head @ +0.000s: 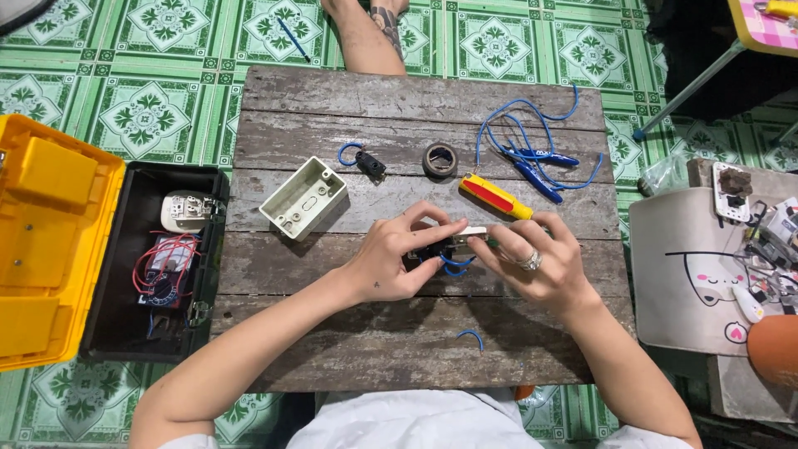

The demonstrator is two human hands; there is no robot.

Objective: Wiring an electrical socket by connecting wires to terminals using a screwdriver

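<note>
One switch part (432, 249) at table (332, 349) centre, pinched by left hand (391, 262) and right hand (532, 266), fingers curled; one screwdriver (496, 197), one tape roll (440, 160), one box (302, 198) lie beyond.

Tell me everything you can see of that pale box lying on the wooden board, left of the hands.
The pale box is a small rectangular shell, off-white and plastic-looking, lying open side up and turned at an angle on the grey wooden board. Its hollow inside shows a slot and small round holes in the floor, with rounded lugs at the corners. Nothing sits in it and nothing touches it except the board. It lies left of the left hand, near the open toolbox.
</note>
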